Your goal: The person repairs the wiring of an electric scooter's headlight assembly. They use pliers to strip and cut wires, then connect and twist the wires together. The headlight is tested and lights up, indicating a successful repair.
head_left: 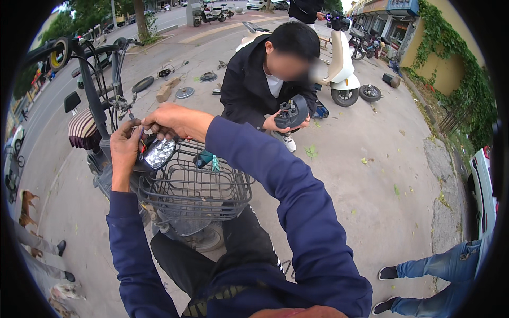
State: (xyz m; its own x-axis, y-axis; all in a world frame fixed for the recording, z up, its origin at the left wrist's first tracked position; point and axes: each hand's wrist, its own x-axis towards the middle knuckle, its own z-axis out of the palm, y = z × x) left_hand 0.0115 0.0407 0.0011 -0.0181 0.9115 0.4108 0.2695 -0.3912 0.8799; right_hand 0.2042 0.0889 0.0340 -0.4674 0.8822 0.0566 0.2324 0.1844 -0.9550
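My left hand [125, 147] is closed in a pinch beside the headlight [159, 153], just below the handlebar stem of a parked cargo-type vehicle. My right hand [170, 121] reaches across from the right, its fingertips pinched together against those of the left. Thin wires [142, 146], some red, hang from between the fingertips; their ends are hidden by the fingers. The round, faceted headlight sits over the rear corner of a black wire basket [196, 183]. Inside the basket lies a dark teal tool with a pale green glove-like piece [214, 163].
A crouching person [254, 79] facing me holds a black plastic housing [291, 112]. A white scooter [343, 63] stands behind. Loose parts, including a metal disc [184, 93] and tyre [143, 84], lie on the pavement. Someone in jeans [440, 265] stands at right; dogs [27, 206] are at left.
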